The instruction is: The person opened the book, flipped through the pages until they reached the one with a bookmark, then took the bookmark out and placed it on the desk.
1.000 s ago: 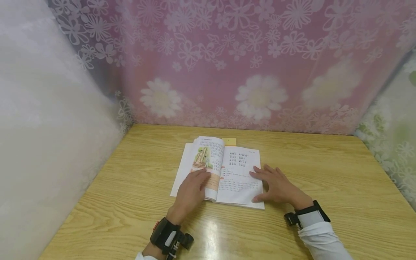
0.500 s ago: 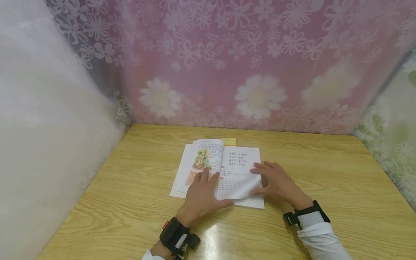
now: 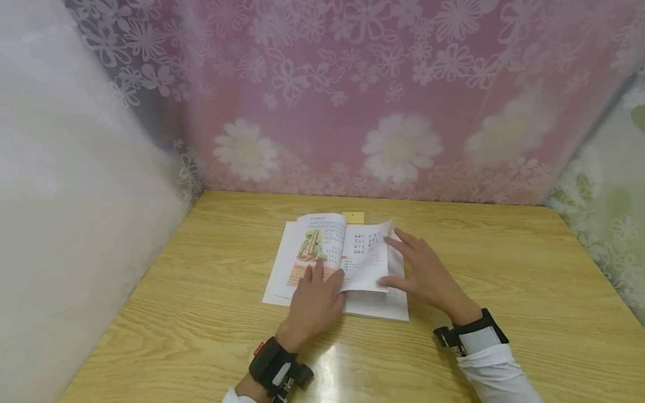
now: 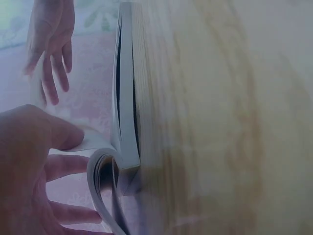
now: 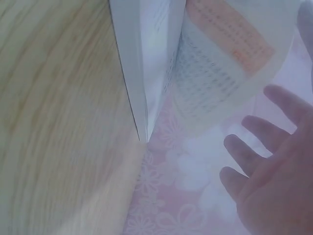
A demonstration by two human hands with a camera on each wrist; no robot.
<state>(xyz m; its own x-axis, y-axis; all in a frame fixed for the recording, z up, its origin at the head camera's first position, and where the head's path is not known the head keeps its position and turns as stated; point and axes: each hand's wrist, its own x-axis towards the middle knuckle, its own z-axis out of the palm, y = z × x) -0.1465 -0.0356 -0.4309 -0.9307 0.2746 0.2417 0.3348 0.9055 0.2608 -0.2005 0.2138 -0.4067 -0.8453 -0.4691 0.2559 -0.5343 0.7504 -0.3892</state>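
Note:
An open book point(image 3: 373, 308) with printed text lies near the table's middle. My left hand point(image 3: 314, 296) rests on its lower left page, below a coloured drawing point(image 3: 311, 246), with fingers spread. In the left wrist view, the left thumb point(image 4: 63, 132) extends over the curved pages by the spine. My right hand point(image 3: 428, 274) is at the outer edge of a lifted right-hand page point(image 3: 370, 274), thumb near the lower corner and fingers higher up. That page point(image 5: 220, 63) rises off the block in the right wrist view, beside my straight, spread fingers point(image 5: 244, 152).
A small yellow tab point(image 3: 354, 217) sticks out above the book's top edge. The wood-grain table point(image 3: 191, 268) stretches to both sides. Behind it hangs a pink floral curtain point(image 3: 322, 123), with a pale sheet point(image 3: 90, 212) at the left.
The right-hand page has risen and bent leftward with my right hand, showing the page below. My left hand has shifted right on the left page; its thumb swung out, then came back in.

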